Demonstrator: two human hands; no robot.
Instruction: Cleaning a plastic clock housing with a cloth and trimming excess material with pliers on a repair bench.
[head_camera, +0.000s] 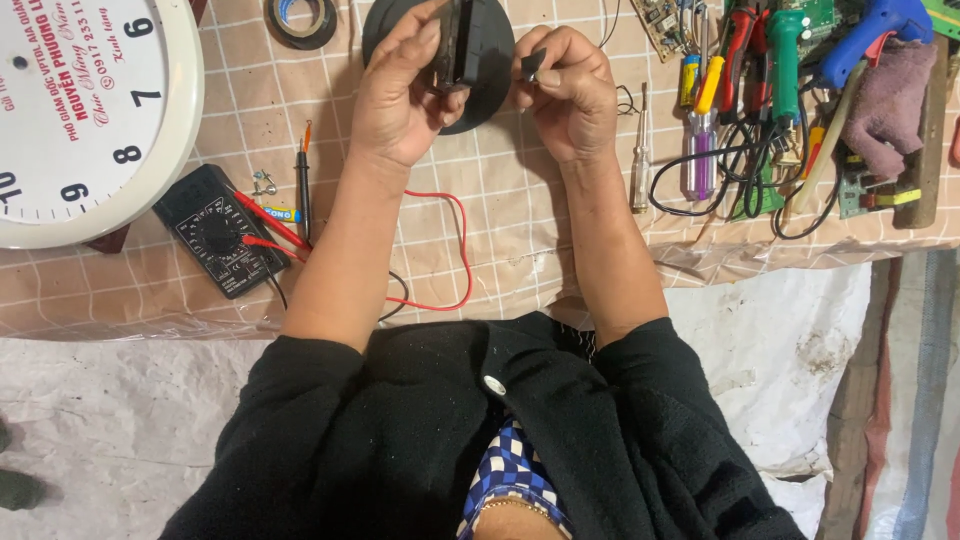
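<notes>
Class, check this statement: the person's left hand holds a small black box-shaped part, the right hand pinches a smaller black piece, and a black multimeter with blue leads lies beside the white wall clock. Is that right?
Not quite. The head view shows the multimeter with red leads, not blue. The rest holds: the left hand holds the black box-shaped part, the right hand pinches the smaller black piece, and the multimeter lies beside the white wall clock.

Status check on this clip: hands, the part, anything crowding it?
Left hand grips small black box. Right hand pinches small dark piece. Black round disc lies beneath, nothing blocking.
</notes>
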